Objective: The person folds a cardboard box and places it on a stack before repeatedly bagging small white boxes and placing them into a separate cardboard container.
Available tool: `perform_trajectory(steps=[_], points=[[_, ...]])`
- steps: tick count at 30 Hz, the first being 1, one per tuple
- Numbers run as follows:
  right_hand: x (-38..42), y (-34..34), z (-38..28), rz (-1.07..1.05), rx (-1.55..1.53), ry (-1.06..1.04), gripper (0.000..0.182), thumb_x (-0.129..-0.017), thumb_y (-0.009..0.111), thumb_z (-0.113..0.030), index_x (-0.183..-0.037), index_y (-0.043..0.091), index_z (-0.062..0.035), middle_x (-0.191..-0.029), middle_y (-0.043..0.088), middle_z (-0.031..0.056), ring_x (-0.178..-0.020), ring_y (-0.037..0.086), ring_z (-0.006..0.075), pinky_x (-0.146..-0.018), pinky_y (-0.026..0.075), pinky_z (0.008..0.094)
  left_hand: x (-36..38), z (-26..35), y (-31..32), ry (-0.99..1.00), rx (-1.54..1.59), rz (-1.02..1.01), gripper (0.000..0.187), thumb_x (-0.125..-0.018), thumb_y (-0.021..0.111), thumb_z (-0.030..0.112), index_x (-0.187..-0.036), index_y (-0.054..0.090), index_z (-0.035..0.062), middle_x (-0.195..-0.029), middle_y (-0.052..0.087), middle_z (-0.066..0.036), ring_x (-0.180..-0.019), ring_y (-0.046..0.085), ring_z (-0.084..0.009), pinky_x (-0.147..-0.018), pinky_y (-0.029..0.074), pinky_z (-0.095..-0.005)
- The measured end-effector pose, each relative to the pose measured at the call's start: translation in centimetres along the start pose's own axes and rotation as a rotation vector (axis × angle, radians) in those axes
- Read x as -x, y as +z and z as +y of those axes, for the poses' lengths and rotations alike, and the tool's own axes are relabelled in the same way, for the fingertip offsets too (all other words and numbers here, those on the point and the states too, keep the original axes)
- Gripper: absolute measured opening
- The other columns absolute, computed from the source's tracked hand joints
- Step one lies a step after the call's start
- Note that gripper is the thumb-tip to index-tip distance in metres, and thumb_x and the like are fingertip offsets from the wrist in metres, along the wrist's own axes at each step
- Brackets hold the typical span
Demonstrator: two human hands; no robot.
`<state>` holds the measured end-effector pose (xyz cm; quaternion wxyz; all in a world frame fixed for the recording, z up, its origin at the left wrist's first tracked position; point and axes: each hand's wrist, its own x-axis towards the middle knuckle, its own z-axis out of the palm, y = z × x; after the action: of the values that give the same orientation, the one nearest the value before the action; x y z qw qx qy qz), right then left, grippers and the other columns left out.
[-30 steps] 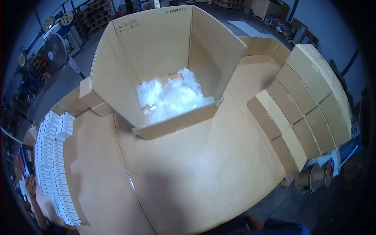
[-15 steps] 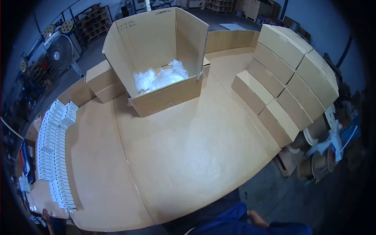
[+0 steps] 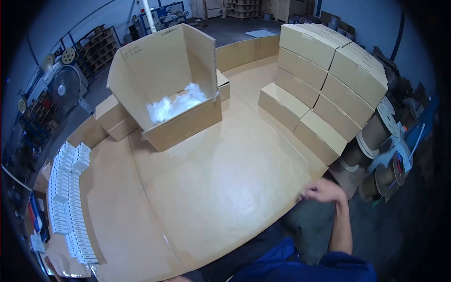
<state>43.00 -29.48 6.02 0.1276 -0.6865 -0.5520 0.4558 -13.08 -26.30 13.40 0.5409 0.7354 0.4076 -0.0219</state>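
My right hand (image 3: 324,190) is over the right front edge of the cardboard-covered table (image 3: 216,188), its fingers loosely bent and slightly blurred; I see nothing held in them. The nearest thing to it is the front carton of the long brown cartons (image 3: 322,137) stacked at the right. Only a sliver of skin, apparently my left hand (image 3: 176,279), shows at the bottom edge, with its fingers hidden. Farther back stands a large open box (image 3: 188,129) with its flaps up and crumpled clear plastic (image 3: 176,104) inside.
Rows of small white boxes (image 3: 73,207) line the table's left side. Two brown cartons (image 3: 112,115) sit left of the open box. Cable spools (image 3: 376,181) stand on the floor at the right. A fan (image 3: 63,88) is beyond the table's left end.
My right hand has risen from beside my body to the table's right edge. The view has shifted, so the open box and cartons appear lower or farther left.
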Motion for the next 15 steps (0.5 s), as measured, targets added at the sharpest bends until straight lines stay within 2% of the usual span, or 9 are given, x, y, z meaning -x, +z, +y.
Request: perform_trajectory(steps=[2,4,6,8,9,11,13,15], points=[[-3.6,-3.2,-4.1,0.158,0.019,-0.313,0.027,-0.101,0.059,-0.024,-0.109,0.075,-0.0035,-0.096,0.076,0.0097,-0.089,0.071,0.0181,-0.081,0.056,0.0329,-5.1,6.8,-3.7,0.172,-0.146,0.036,0.030,-0.099,0.067,0.030,-0.118,0.074,0.0079,-0.126,0.070,-0.021,-0.117,0.068,-0.0291,-0.096,0.052,-0.0410],[-9.1,-6.2,-6.5,0.211,0.094,-0.489,0.026,-0.104,0.061,-0.025,-0.116,0.072,-0.0035,-0.101,0.074,0.0069,-0.090,0.068,0.0122,-0.080,0.055,0.0306,-13.5,10.0,-6.2,0.430,-0.243,0.086,0.020,-0.089,0.073,0.013,-0.105,0.071,0.0010,-0.104,0.073,-0.016,-0.097,0.069,-0.0348,-0.090,0.054,-0.0404],[-15.3,-8.8,-7.5,0.160,-0.170,-0.480,0.026,-0.104,0.062,-0.021,-0.120,0.070,-0.0032,-0.106,0.073,0.0060,-0.093,0.067,0.0125,-0.081,0.055,0.0294,-22.2,14.3,-7.2,0.595,-0.408,0.285,0.021,-0.094,0.069,0.018,-0.108,0.068,0.0018,-0.108,0.068,-0.018,-0.104,0.064,-0.0375,-0.094,0.051,-0.0443],[-20.5,-10.5,-8.9,0.228,-0.318,-0.422,0.027,-0.102,0.062,-0.017,-0.125,0.067,-0.0036,-0.112,0.071,0.0049,-0.094,0.066,0.0145,-0.081,0.055,0.0301,-31.4,18.0,-7.8,0.720,-0.539,0.346,0.025,-0.096,0.068,0.021,-0.113,0.065,0.0019,-0.110,0.067,-0.019,-0.109,0.062,-0.0384,-0.095,0.050,-0.0451],[-23.5,-11.2,-8.5,0.250,-0.362,-0.459,0.028,-0.102,0.062,-0.015,-0.127,0.066,-0.0037,-0.112,0.070,0.0053,-0.096,0.066,0.0146,-0.081,0.055,0.0314,-36.4,19.1,-7.9,0.811,-0.609,0.421,0.027,-0.096,0.067,0.019,-0.115,0.064,0.0009,-0.110,0.066,-0.022,-0.108,0.062,-0.0410,-0.094,0.050,-0.0467],[-29.6,-12.5,-7.7,0.339,-0.434,-0.474,0.032,-0.099,0.061,-0.013,-0.129,0.064,-0.0040,-0.110,0.071,0.0067,-0.095,0.066,0.0147,-0.080,0.055,0.0319,-45.9,21.9,-8.9,0.863,-0.683,0.453,0.029,-0.094,0.068,0.015,-0.118,0.063,0.0006,-0.112,0.064,-0.023,-0.108,0.062,-0.0436,-0.095,0.051,-0.0473],[-34.3,-13.3,-7.4,0.461,-0.493,-0.422,0.036,-0.094,0.060,-0.011,-0.129,0.064,-0.0045,-0.104,0.073,0.0086,-0.088,0.067,0.0148,-0.076,0.055,0.0306,-53.8,24.2,-10.7,0.773,-0.884,0.537,0.035,-0.089,0.071,0.012,-0.121,0.062,0.0009,-0.116,0.063,-0.023,-0.110,0.062,-0.0444,-0.094,0.053,-0.0479],[-36.3,-14.6,-8.4,0.415,-0.512,-0.305,0.038,-0.097,0.058,-0.009,-0.134,0.060,-0.0045,-0.116,0.069,0.0090,-0.102,0.063,0.0165,-0.083,0.054,0.0341,-59.2,26.1,-12.7,0.612,-1.062,0.596,0.038,-0.085,0.075,0.010,-0.120,0.064,0.0011,-0.119,0.063,-0.023,-0.112,0.064,-0.0416,-0.093,0.056,-0.0488]])
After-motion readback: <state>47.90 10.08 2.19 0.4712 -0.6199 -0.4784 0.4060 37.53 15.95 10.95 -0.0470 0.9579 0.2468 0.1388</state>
